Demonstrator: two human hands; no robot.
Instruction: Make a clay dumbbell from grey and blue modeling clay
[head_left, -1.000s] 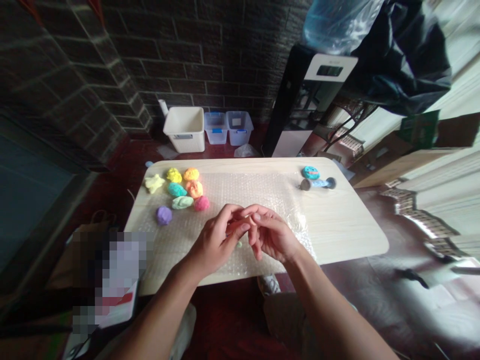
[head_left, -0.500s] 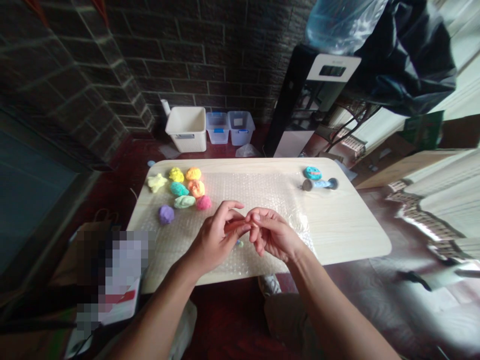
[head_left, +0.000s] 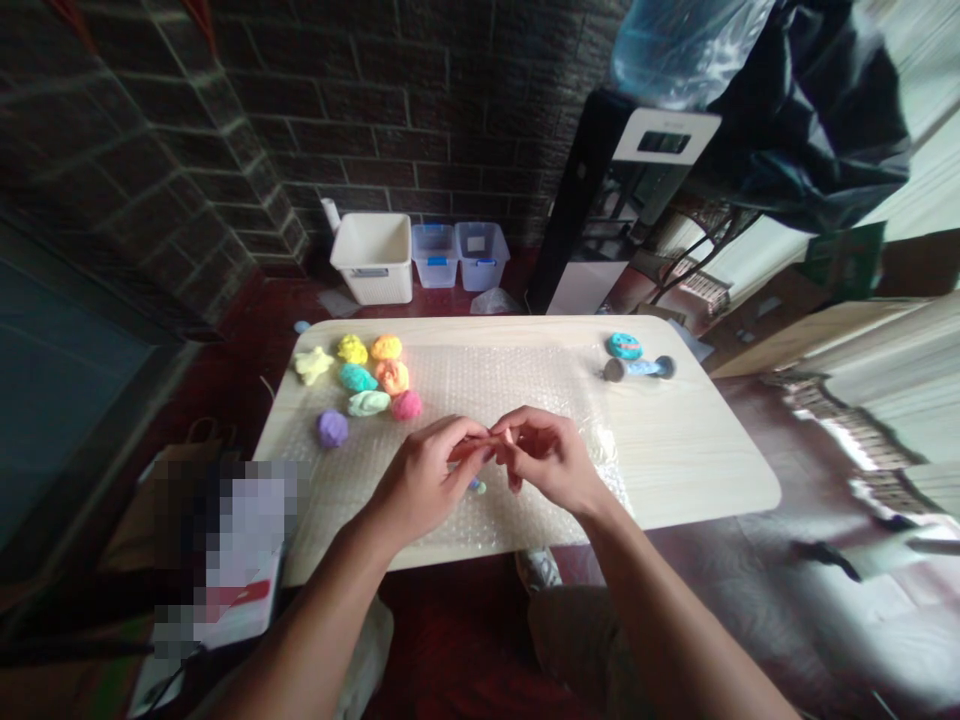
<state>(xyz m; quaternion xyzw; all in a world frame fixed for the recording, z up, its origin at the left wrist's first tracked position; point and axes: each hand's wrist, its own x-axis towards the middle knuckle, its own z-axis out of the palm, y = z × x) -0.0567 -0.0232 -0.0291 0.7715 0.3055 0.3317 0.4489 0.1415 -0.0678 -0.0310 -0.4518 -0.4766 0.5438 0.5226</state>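
Over the bubble wrap, my left hand and my right hand meet at the fingertips. Both are pinched closed around something too small and too hidden to make out. Just below the fingers lies a small blue and pale green piece, partly covered by my left hand. Several lumps of modelling clay sit to the left, among them a purple lump, a pink lump, a pale green lump, an orange lump and a teal lump.
On the table's right side are a teal round piece and a blue dumbbell-shaped thing. Beyond the far edge stand a white basket, two clear bins and a water dispenser. Cardboard boxes are at right.
My right hand has turned, and its fingers are curled in more than before, still meeting my left fingertips. My left hand has barely shifted. The clay lumps stay where they were.
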